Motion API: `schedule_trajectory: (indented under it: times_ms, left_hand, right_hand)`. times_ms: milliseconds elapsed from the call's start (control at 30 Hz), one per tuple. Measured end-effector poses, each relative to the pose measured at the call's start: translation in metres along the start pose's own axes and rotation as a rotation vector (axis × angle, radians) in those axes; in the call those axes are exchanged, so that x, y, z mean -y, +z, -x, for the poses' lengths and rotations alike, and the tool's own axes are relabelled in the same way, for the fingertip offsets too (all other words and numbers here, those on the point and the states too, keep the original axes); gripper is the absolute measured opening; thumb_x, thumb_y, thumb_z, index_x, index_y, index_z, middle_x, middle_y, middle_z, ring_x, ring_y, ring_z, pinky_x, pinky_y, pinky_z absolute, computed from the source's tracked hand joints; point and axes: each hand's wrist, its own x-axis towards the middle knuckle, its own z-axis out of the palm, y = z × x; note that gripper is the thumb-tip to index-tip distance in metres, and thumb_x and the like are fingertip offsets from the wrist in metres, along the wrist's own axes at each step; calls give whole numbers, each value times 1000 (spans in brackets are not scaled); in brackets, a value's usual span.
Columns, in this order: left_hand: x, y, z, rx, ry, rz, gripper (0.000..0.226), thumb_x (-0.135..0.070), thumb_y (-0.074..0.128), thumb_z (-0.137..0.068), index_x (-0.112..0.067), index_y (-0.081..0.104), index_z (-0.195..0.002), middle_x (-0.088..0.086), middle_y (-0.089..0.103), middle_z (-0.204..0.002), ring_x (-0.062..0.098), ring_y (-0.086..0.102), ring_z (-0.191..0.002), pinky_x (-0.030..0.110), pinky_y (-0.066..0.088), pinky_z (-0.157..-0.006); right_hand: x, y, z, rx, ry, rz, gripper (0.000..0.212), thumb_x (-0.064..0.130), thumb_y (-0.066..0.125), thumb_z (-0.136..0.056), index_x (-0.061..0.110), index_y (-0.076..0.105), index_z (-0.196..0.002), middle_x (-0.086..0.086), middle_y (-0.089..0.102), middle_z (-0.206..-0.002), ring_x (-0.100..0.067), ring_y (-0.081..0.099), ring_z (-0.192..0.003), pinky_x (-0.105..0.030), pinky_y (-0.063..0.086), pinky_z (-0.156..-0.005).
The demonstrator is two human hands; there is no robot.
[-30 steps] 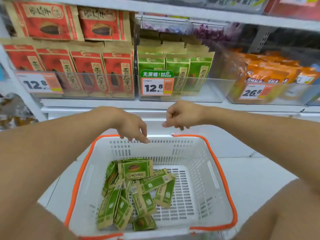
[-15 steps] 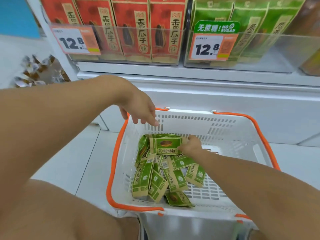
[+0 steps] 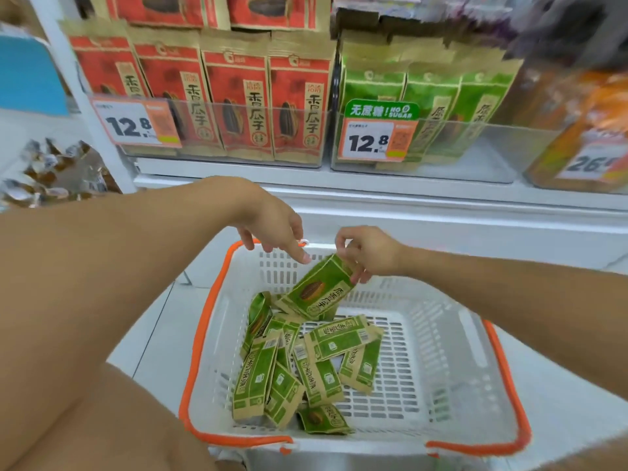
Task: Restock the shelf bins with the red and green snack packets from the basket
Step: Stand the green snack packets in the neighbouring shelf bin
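Observation:
A white basket with an orange rim (image 3: 452,379) stands on the floor below the shelf. Several green snack packets (image 3: 316,368) lie heaped in it; no red packet shows there. My right hand (image 3: 368,254) pinches one green packet (image 3: 319,288) by its top end and holds it tilted above the heap. My left hand (image 3: 275,229) hovers over the basket's far rim with fingers loosely extended, one fingertip close to the lifted packet. On the shelf, a clear bin of red packets (image 3: 217,107) stands left of a clear bin of green packets (image 3: 438,110).
Orange packets (image 3: 584,130) fill a bin at the right. Price tags reading 12.8 hang on the red and green bins. Wrapped sweets (image 3: 44,171) lie on a lower shelf at the left. The green bin has free room at its front right.
My right hand reached into the basket, took hold of a green packet and lifted it above the heap. My left hand stayed over the far rim. The camera view shifted.

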Motion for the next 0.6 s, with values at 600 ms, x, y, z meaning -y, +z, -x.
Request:
schedule_trajectory:
  times_ms: [600]
  left_hand:
    - [-148,-5,-4,-602,526,812,44,-19,78,-83,-26,60,-122,-15,71,-106,-4,66,-87,29,55,-89]
  right_hand:
    - [47,-210,139,-326,-176,-250,23,20,54,-102,8,71,-113,-15,77,-98,-29,76,-85,-33,64,-68]
